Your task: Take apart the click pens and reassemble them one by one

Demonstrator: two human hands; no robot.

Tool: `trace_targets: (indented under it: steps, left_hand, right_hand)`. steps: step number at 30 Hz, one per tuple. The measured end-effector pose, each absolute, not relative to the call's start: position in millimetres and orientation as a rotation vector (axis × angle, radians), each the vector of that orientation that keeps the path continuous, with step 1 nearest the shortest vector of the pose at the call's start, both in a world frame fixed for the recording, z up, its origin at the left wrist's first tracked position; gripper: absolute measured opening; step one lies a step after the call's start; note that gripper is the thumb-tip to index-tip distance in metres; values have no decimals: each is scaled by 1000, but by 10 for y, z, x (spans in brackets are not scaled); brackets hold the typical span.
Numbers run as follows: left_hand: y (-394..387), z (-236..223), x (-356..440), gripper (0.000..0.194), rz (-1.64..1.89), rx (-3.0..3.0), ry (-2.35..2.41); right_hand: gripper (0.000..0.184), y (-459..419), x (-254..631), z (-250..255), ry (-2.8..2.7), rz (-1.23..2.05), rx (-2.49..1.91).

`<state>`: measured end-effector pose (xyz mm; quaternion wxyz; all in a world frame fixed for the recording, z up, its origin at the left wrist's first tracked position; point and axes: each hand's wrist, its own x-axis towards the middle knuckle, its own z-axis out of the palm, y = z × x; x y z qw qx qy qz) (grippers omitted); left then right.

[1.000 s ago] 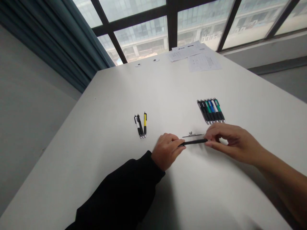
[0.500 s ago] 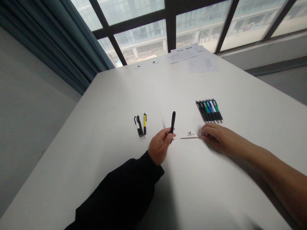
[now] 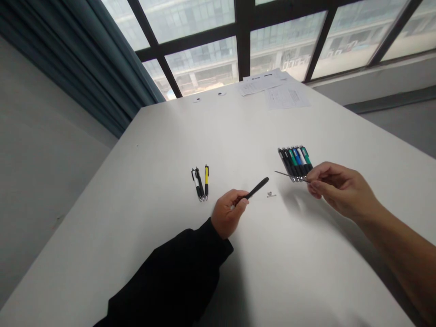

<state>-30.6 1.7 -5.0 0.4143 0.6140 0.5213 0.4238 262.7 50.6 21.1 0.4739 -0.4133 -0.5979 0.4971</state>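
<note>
My left hand, in a black sleeve, grips a black pen barrel that points up and to the right. My right hand pinches a thin metal pen refill between thumb and fingers, just over the near ends of a row of several pens. Between my hands, a tiny metal pen part lies on the white table, touching neither hand. Left of my left hand lie three pens, one of them yellow and black.
Loose papers and two small white discs lie at the table's far edge. Beyond it are a large window and a blue curtain. The table's left edge runs down to the lower left.
The barrel has tilted from upright to pointing right. My right hand has lifted the refill and moved up and right, over the pen row. The tiny part stays on the table.
</note>
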Motion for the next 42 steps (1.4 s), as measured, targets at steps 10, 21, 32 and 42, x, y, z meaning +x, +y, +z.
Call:
trace_targets:
  steps: [10,21,32,42]
  left_hand:
    - [28,-42,-295,21,1068,1563,1312]
    - [35,-63,-302,20,1073,1655,1324]
    - [20,-13,-258,21,1059,1894,1239]
    - [2,-2,-250,24,1015,1931,1114]
  right_hand:
    - [16,507,2613,283,-1252,1279,-981]
    - [22,519,2631,297,-1284,1248,-1032]
    - [21,485,2571,353,-1255,1395,-926]
    - [11,367,2432,272,-1632,1303,-1078]
